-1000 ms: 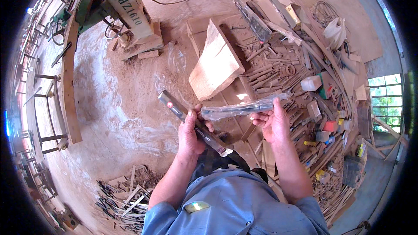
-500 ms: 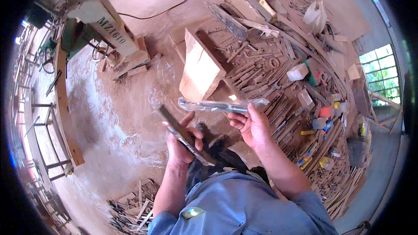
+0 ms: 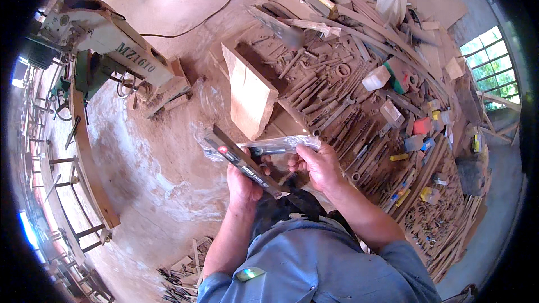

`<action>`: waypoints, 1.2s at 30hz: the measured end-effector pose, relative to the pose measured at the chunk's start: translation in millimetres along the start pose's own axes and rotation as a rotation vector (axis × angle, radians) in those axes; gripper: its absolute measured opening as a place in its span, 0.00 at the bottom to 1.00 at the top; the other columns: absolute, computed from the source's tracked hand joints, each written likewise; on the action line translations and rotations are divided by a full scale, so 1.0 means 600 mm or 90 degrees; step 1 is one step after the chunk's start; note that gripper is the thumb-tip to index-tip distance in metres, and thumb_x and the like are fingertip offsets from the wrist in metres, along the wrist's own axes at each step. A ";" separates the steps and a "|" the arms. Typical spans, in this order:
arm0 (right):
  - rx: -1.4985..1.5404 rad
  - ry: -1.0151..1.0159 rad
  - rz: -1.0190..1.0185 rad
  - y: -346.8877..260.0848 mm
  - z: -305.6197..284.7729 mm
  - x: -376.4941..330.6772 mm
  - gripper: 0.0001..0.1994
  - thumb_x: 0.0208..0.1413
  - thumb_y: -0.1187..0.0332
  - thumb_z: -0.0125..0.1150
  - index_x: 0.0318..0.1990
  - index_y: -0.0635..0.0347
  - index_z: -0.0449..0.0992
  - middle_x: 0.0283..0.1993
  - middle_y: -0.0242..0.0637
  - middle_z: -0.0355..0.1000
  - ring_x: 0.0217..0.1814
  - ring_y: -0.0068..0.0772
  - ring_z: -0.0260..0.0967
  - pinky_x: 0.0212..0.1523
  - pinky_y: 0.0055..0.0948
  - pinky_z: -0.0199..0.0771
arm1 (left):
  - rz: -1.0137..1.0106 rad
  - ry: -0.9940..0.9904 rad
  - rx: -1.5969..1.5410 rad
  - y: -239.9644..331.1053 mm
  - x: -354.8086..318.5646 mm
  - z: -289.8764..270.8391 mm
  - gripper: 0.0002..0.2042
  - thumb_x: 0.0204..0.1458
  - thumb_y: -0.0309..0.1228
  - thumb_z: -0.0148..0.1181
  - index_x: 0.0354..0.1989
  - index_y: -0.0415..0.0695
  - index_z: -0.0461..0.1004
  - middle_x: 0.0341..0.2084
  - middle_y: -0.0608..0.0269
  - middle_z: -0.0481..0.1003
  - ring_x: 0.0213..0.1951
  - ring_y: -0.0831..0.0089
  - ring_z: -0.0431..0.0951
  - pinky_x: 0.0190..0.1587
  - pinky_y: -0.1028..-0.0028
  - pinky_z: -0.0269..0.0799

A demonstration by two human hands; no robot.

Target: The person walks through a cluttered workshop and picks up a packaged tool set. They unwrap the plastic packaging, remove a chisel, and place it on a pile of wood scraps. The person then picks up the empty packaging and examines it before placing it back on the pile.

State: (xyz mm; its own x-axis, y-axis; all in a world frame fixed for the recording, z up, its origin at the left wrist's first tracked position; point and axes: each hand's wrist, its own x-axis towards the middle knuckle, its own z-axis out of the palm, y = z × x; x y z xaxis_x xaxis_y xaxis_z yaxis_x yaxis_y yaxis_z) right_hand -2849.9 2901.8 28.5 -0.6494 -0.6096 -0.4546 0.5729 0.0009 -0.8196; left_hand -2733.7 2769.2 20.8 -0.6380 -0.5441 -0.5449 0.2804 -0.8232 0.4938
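My left hand [image 3: 245, 184] is closed around a long, narrow dark box [image 3: 247, 164] with a red spot and pale print. The box slants from upper left to lower right. My right hand [image 3: 321, 167] pinches the right end of a clear plastic sleeve [image 3: 292, 143], its other fingers curled below. Inside the sleeve lies a slim tool [image 3: 274, 150] with dark and shiny metal parts; its exact kind I cannot make out. The sleeve passes behind the box, and its crumpled left end shows beyond it. Part of my left hand's fingers is hidden by the box.
A pale wooden board [image 3: 250, 92] stands upright on the dusty floor beside a spread of hand tools [image 3: 337, 112]. Small boxes [image 3: 421, 126] and a white plastic bag [image 3: 391, 3] lie to the right. A large machine [image 3: 123, 50] stands at far left, and scrap wood [image 3: 185, 266] lies lower left.
My right hand has moved slightly left and down with the sleeved tool, which now passes behind the box. My left hand has moved a little right with the box. The view has shifted slightly.
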 end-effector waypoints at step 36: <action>-0.171 0.016 -0.055 -0.049 -0.069 0.006 0.04 0.54 0.75 0.62 0.36 0.66 0.77 0.27 0.29 0.67 0.27 0.17 0.63 0.27 0.22 0.63 | 0.071 0.090 0.145 -0.006 0.012 0.013 0.09 0.60 0.36 0.52 0.41 0.43 0.67 0.30 0.61 0.73 0.30 0.66 0.78 0.23 0.70 0.71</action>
State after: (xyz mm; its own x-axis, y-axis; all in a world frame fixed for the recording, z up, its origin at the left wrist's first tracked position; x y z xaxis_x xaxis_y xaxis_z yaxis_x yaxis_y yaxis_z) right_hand -2889.7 2932.8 36.5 -0.7044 -0.5967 -0.3844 0.3640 0.1613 -0.9173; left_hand -2744.7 2769.4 20.4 -0.5015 -0.6595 -0.5600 0.1645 -0.7082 0.6866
